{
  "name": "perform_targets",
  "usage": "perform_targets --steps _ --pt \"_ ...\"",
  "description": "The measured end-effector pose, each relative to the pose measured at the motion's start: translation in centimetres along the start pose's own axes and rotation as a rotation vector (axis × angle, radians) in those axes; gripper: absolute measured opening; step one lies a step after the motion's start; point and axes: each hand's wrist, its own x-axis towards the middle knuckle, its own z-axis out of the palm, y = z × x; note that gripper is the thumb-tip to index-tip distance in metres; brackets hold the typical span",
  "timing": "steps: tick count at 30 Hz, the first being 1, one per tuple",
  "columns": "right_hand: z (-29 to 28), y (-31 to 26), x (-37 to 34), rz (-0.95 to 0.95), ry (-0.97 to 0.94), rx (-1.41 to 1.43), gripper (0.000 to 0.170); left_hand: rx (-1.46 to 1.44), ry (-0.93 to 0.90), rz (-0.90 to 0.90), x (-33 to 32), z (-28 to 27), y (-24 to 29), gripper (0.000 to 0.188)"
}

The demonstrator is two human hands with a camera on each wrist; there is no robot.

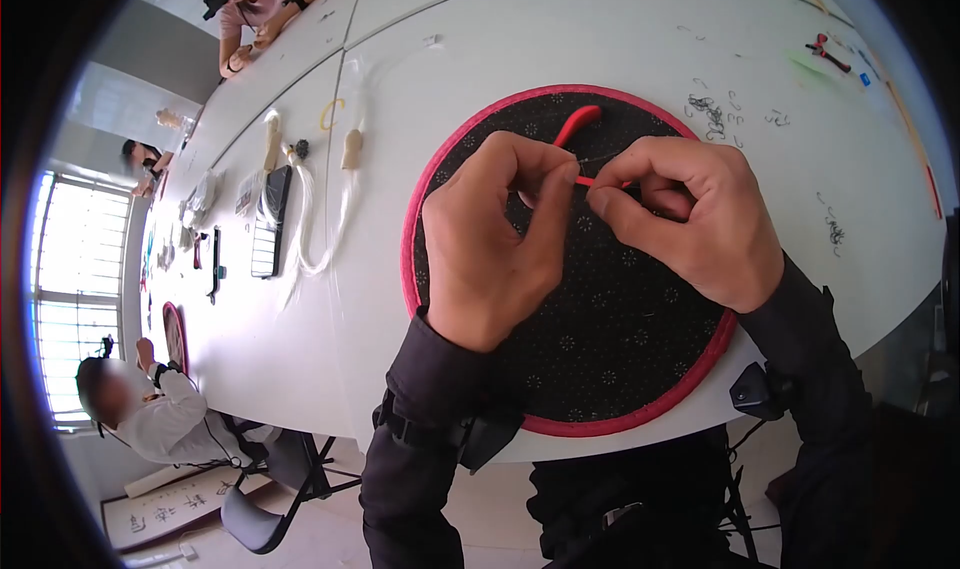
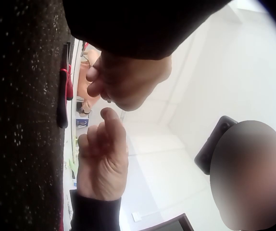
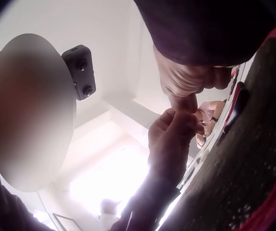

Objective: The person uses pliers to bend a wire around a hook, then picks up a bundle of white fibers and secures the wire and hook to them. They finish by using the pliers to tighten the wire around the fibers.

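Both hands are raised close together over a round dark mat [image 1: 600,339] with a red rim. In the head view a thin, clear line [image 1: 603,157] runs between their fingertips. My left hand [image 1: 500,234] pinches it between thumb and forefinger; a tiny shiny bit shows at those fingertips in the left wrist view. My right hand [image 1: 695,214] also pinches, thumb against forefinger, its other fingers curled; I cannot tell exactly what small part it holds. Behind the hands, red-handled pliers [image 1: 578,124] lie on the mat, partly hidden by the fingers.
Small dark wire hooks [image 1: 708,114] lie in heaps beyond the mat on the right, with another heap [image 1: 833,231] further right. To the left are a bundle of pale strands [image 1: 305,239] and a black-edged case [image 1: 270,224]. Other people sit along the white table [image 1: 390,99].
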Motion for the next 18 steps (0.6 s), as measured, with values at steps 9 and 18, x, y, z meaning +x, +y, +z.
perform_targets --steps 9,18 --pt "-0.7 1.1 0.4 -0.08 0.073 -0.004 0.013 0.194 -0.202 0.129 -0.2 0.1 0.6 0.008" --pt "-0.8 2.9 1.2 0.082 -0.069 0.22 0.019 0.036 -0.183 0.075 -0.4 0.0 0.9 0.003"
